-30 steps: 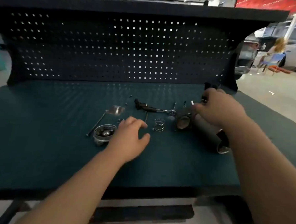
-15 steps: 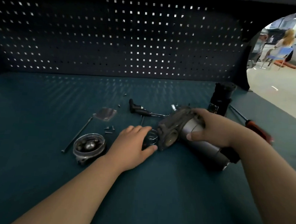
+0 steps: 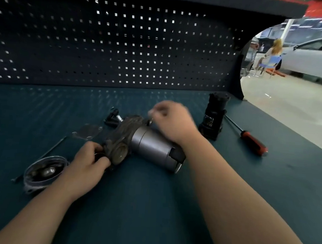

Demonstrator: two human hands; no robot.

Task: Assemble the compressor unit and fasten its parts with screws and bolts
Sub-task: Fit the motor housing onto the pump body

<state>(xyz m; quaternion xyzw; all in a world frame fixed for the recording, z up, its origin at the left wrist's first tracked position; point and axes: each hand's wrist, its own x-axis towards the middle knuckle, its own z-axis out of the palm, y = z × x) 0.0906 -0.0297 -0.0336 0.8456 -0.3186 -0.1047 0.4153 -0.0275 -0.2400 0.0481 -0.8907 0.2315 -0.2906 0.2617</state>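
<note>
Pegboard (image 3: 123, 45), dark and dotted with square holes, backs a teal bench (image 3: 152, 205). Beyond its right end is a workshop floor with a white car (image 3: 309, 58) and a seated person (image 3: 272, 53).

A compressor (image 3: 151, 147) lies on its side mid-bench, its grey cylinder toward the right and its dark cast head toward the left.

The left hand (image 3: 87, 166) is at the compressor's head end. Its fingers are curled and, with the thumb, pinch a dark ring (image 3: 98, 154) against the casting; blur hides what the ring is.

The right hand (image 3: 172, 122) hangs over the compressor's far side, fingers curled in. Thumb and forefinger are closed on a metal bit (image 3: 150, 119) just above the head; it is too small and smeared to name.

Right of the compressor and near it a black cylinder (image 3: 213, 117) stands upright. Farther right of the compressor lies a screwdriver (image 3: 249, 137) with a red and black handle.

Behind the compressor's head lies a black tool (image 3: 113, 117), and just left of the head is a thin plate (image 3: 88, 132). Farther left of the compressor is a long rod (image 3: 42, 156), and beside it a round cover (image 3: 43, 171) with metal parts inside.
</note>
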